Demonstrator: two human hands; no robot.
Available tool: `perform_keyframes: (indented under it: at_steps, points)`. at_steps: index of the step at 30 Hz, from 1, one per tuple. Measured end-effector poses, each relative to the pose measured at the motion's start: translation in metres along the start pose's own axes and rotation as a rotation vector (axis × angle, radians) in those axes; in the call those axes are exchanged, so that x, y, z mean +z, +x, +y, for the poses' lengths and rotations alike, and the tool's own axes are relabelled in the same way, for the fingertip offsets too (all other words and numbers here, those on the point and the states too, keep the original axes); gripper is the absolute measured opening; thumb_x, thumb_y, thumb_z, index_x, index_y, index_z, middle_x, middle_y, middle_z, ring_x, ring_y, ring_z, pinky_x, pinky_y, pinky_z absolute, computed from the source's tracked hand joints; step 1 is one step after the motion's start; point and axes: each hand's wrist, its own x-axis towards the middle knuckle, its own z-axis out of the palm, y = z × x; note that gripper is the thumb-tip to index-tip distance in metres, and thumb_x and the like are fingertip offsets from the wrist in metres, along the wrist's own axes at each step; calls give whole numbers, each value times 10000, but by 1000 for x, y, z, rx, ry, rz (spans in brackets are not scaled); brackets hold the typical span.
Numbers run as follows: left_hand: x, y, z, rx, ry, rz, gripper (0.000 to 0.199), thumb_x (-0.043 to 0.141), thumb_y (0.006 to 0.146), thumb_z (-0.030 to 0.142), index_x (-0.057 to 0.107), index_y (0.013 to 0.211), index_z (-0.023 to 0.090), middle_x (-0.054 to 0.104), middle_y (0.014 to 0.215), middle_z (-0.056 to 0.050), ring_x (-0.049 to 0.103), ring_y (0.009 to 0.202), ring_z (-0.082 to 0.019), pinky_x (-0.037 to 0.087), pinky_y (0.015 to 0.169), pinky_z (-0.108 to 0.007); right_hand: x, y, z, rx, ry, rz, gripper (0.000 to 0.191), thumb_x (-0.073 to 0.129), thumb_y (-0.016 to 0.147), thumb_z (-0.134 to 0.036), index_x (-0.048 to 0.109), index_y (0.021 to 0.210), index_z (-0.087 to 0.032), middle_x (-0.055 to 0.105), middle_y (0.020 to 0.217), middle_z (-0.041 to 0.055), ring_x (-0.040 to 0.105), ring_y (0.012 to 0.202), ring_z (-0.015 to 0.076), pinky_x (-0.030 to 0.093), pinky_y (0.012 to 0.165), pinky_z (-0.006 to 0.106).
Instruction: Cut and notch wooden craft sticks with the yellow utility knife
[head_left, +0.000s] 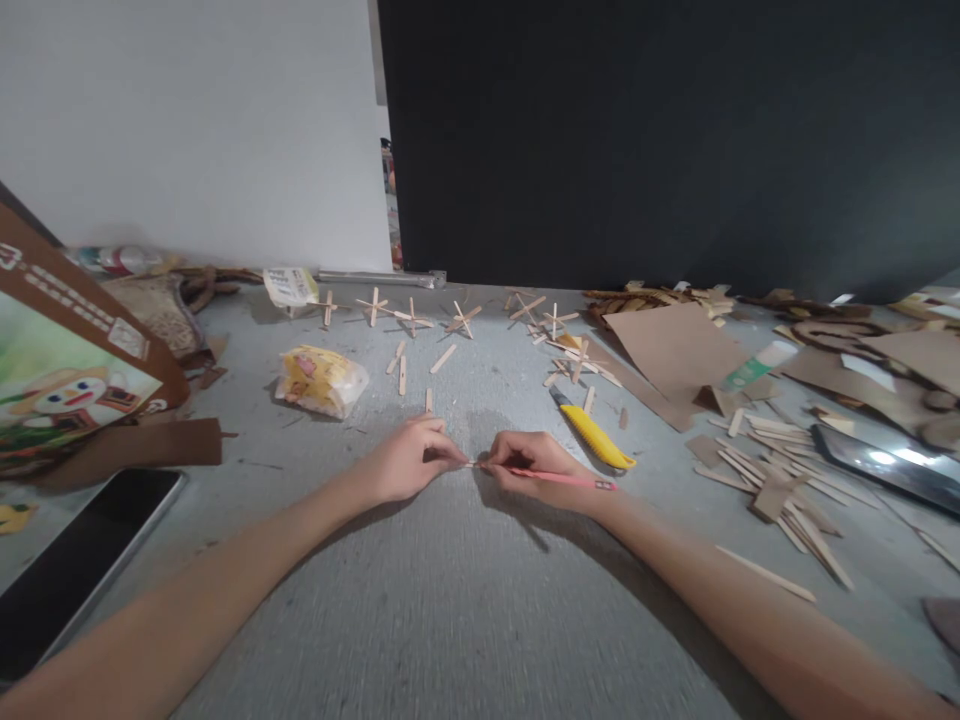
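My left hand [405, 460] is closed in a pinch, its fingertips on the end of a small pale wooden stick [471, 463]. Between the fingers of my right hand [529, 465] lies a slim pink pencil [566, 479], its back end pointing right over the wrist. The pencil's front end meets the stick between the two hands; the exact contact is too small to make out. Just beyond my right hand rests a yellow utility knife [596, 432]. Another short wooden stick [428, 400] stands out behind my left hand.
Several crossed-stick pieces [465, 320] stand in a row at the back. A yellow plastic packet [321, 380] sits left of them. Loose wooden sticks [814, 540], cardboard [667, 350] and a glue stick [761, 365] lie right. A phone [90, 560] lies near left, beside a printed bag [82, 340].
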Motion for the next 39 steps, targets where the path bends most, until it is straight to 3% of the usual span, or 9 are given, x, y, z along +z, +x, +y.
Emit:
perform_keyframes:
  at_steps: [6,9,14,18,23,32,36,39]
  points:
    - [1,0,-2,-17,-6,10,183,701,984,313,864,923,255,558,735,-9,570,816,-188,440,773,-312,1,0,1,-5,0,-17,188,674,867,-334,580,755,-216,611,710,-24,485,614,107,384,570,234]
    - [2,0,-3,-19,8,3,179,695,980,282,864,929,256,567,744,-12,572,816,-188,438,768,-310,2,0,1,5,-19,19,197,667,874,-339,579,747,-216,589,673,-29,450,592,103,358,547,233]
    - [2,0,-1,-17,-2,10,165,707,966,230,864,923,253,572,762,-11,566,817,-184,433,767,-305,1,0,-2,-2,20,-43,184,678,865,-340,578,770,-218,646,738,-4,494,623,112,402,576,240]
    - [2,0,-1,-21,-4,6,158,718,960,219,863,909,254,554,744,-5,568,817,-187,432,767,-305,1,0,0,-24,-8,4,176,666,880,-310,576,761,-218,598,686,-24,459,596,106,371,554,234]
    - [1,0,1,-22,-4,11,148,728,949,183,853,897,242,582,755,-6,591,841,-192,453,811,-316,1,-2,-2,-41,-11,-33,170,680,894,-313,599,786,-210,633,728,-4,488,609,110,393,566,242]
    - [6,-4,0,-18,94,185,126,659,987,199,782,985,226,681,922,-25,652,894,-196,518,855,-323,-1,0,-5,11,-44,265,295,610,974,-544,603,986,-250,636,661,-17,566,566,152,435,543,276]
    - [6,-6,-6,-41,99,329,148,629,1007,193,770,973,224,693,966,-29,673,909,-191,535,880,-325,-1,4,-3,44,-4,396,331,586,963,-607,581,968,-277,609,642,-27,585,549,168,455,517,292]
    - [6,-6,-9,-54,125,412,159,602,1019,185,753,978,216,680,975,-30,672,891,-183,539,865,-321,-1,5,-5,56,9,420,333,583,955,-613,570,955,-281,598,633,-31,581,539,172,456,504,298]
